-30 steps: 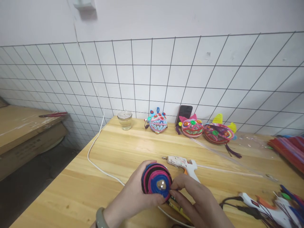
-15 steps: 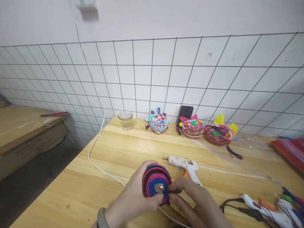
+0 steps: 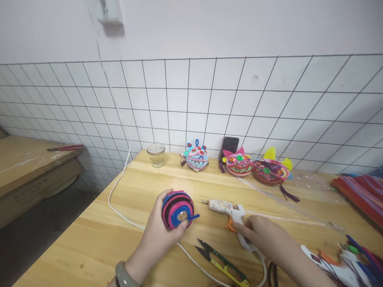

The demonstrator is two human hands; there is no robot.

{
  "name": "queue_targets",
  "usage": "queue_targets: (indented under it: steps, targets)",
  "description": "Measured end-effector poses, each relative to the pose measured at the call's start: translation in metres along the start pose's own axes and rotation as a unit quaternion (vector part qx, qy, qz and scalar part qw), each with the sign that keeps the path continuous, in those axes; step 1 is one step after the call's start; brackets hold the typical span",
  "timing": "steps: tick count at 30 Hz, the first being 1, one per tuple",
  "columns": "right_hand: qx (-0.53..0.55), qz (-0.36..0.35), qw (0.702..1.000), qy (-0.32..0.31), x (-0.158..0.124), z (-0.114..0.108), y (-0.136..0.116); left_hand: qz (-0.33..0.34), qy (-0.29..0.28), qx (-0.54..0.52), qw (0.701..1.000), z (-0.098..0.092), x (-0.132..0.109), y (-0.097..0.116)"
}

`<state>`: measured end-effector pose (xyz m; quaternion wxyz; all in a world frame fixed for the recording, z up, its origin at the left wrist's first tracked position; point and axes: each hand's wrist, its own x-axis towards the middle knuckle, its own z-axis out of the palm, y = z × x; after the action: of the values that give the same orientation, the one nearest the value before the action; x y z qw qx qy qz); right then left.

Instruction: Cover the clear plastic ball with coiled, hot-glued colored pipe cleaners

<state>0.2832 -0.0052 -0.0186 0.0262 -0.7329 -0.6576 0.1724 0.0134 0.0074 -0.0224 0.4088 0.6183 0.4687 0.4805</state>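
My left hand [image 3: 163, 227] grips a rounded craft piece [image 3: 176, 203] coiled with blue, pink and dark pipe cleaner. A small bare shiny spot shows in the middle of the coil, and a blue pipe cleaner end [image 3: 194, 217] sticks out to the right past my thumb. My right hand [image 3: 263, 235] has its fingers around the handle of a white hot glue gun [image 3: 224, 207] with an orange trigger. The gun lies on the table, nozzle toward the craft piece. Between my forearms lie thread snips [image 3: 221, 263] with dark blades and green and yellow handles.
Along the tiled wall stand a lidded glass cup [image 3: 156, 155], several decorated round craft figures [image 3: 197, 158] and a phone [image 3: 229, 145]. A white cable [image 3: 119, 214] crosses the table [image 3: 74, 247]. To the right are a second glue gun [image 3: 323, 259] and red pipe cleaners [image 3: 359, 195].
My right hand has let go of the pipe cleaner end and moved right onto the glue gun. My left hand has shifted left and up with the craft piece. The snips are now uncovered.
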Motion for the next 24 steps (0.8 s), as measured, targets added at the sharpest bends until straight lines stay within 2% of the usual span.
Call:
queue_targets:
  steps: [8,17,21,24]
  targets:
    - [0.050,-0.008,0.999,-0.012,0.021,0.024,0.013,0.004,0.026,0.010,1.000,-0.001,0.002,-0.006]
    - [0.128,0.006,0.992,0.005,0.024,0.028,0.012,0.011,0.042,0.007,0.999,0.000,0.002,-0.009]
    - [0.218,0.019,0.976,-0.012,0.026,0.029,0.008,0.020,0.049,0.004,0.999,-0.001,0.003,-0.009]
    - [0.317,0.044,0.946,-0.055,0.025,0.031,0.002,0.025,0.049,-0.009,0.998,-0.002,0.002,-0.009]
